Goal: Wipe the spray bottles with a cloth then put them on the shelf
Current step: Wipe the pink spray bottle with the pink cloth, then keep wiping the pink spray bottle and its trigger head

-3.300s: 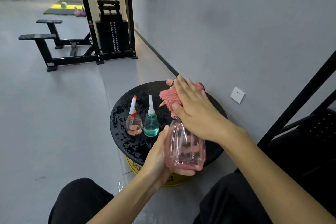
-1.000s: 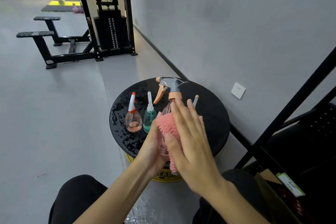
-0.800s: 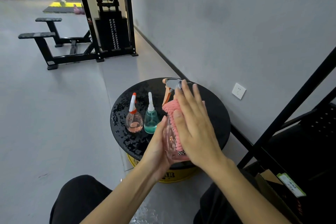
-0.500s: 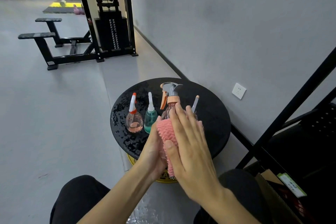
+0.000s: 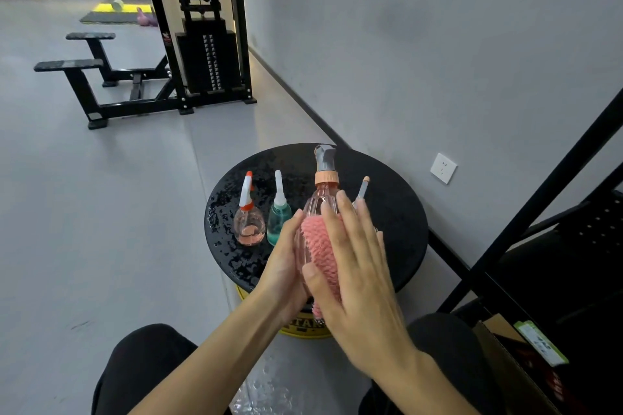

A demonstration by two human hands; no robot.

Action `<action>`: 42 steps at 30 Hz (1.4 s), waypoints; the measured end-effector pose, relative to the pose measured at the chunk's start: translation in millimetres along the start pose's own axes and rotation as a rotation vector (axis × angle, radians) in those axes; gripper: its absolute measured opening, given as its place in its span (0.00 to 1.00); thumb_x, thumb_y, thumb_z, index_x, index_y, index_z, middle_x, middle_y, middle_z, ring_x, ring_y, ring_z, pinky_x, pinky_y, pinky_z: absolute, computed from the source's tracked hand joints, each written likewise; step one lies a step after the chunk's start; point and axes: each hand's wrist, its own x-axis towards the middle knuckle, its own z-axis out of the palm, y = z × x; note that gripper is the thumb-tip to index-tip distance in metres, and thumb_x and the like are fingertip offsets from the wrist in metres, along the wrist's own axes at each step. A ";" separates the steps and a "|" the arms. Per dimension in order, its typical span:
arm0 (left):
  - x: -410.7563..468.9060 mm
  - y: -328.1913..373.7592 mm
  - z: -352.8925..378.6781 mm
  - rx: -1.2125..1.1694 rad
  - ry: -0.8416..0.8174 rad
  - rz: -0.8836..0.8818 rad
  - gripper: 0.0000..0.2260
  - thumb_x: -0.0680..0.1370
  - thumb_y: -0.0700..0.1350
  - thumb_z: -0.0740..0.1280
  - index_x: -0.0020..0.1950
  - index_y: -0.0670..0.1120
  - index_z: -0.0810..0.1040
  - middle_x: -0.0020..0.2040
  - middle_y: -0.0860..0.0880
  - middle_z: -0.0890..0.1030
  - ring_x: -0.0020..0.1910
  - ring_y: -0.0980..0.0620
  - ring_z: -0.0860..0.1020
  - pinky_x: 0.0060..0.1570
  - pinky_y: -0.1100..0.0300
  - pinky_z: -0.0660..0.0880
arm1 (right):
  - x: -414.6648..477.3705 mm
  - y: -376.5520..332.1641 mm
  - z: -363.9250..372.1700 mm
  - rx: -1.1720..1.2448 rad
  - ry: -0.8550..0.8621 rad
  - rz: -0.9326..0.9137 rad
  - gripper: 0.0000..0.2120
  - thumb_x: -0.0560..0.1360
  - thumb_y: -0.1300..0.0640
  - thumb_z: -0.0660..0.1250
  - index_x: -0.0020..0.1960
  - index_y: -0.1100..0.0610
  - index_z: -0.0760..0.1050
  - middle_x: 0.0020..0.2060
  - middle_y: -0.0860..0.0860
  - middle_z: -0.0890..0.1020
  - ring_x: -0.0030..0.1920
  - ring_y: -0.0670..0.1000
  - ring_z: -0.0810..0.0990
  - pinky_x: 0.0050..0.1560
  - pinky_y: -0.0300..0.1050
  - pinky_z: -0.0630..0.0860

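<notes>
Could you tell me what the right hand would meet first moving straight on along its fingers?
Likely the small bottle's thin grey orange-tipped nozzle just beyond the fingers of the right hand; depth is unclear.

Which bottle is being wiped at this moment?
The large pink spray bottle with the grey trigger head: the left hand holds it, the right hand presses the pink cloth on it. The small pink bottle and the teal bottle stand apart.

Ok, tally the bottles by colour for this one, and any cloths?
Pink bottles: 2 (big bottle, small bottle)
Teal bottles: 1 (teal bottle)
Colour hidden: 1 (fourth bottle, only its nozzle shows)
Cloths: 1 (cloth)
Total: 5
</notes>
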 end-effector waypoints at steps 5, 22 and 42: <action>1.7 -11.6 -2.2 0.038 0.007 -0.044 0.21 0.82 0.58 0.55 0.61 0.50 0.82 0.61 0.42 0.82 0.57 0.44 0.82 0.52 0.47 0.79 | 32.6 16.8 -8.6 0.215 0.043 0.084 0.28 0.81 0.40 0.47 0.79 0.43 0.47 0.78 0.37 0.43 0.76 0.39 0.36 0.78 0.53 0.43; 63.0 -26.3 -36.7 0.247 -0.009 0.024 0.42 0.53 0.67 0.80 0.57 0.43 0.78 0.46 0.46 0.83 0.48 0.46 0.82 0.45 0.50 0.81 | 22.5 68.1 38.5 0.498 -0.103 0.161 0.24 0.83 0.53 0.53 0.77 0.41 0.55 0.77 0.34 0.49 0.77 0.38 0.45 0.75 0.40 0.51; 185.5 -71.2 -114.0 0.556 0.241 -0.078 0.31 0.68 0.35 0.78 0.67 0.44 0.71 0.58 0.43 0.81 0.58 0.43 0.81 0.61 0.47 0.77 | 58.9 186.1 99.5 0.589 -0.136 0.361 0.21 0.83 0.58 0.54 0.75 0.47 0.61 0.76 0.41 0.58 0.75 0.36 0.55 0.71 0.26 0.53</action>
